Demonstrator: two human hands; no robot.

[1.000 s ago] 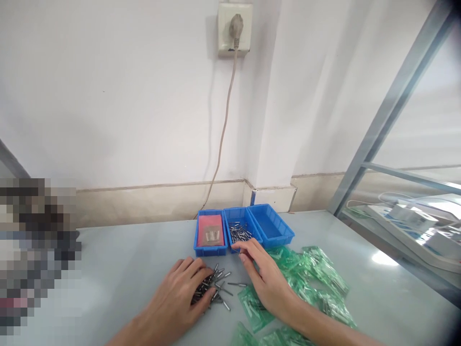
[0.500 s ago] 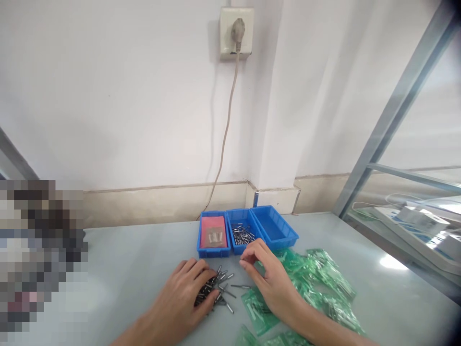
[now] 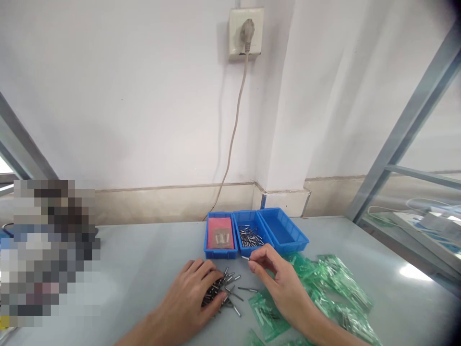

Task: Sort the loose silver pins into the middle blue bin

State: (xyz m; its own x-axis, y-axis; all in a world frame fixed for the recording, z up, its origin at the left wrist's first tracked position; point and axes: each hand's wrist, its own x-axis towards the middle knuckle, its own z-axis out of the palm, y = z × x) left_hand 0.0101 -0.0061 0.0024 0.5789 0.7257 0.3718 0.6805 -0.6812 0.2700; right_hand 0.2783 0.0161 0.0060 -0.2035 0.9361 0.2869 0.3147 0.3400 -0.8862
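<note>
My left hand rests on the table, thumb and fingers spread and curved around a pile of thin metal pins; its palm hides part of the pile. In my right hand, thumb and forefinger pinch one metal pin, whose bright end pokes out to the left. This hand hovers just in front of the middle blue tray, which holds many similar pins. A single loose pin lies between my hands. Under and beside my right forearm are green plastic bags with pins inside.
The left blue tray holds a pink sheet and a small clear packet. The right blue tray stands against the middle one. A cable hangs behind them from a wall socket. A blurred-out area fills the left edge.
The whole scene has shifted right in the view. A pin's end now shows at my right fingertips, where none was clearly visible before. My left hand stays on the pile.
</note>
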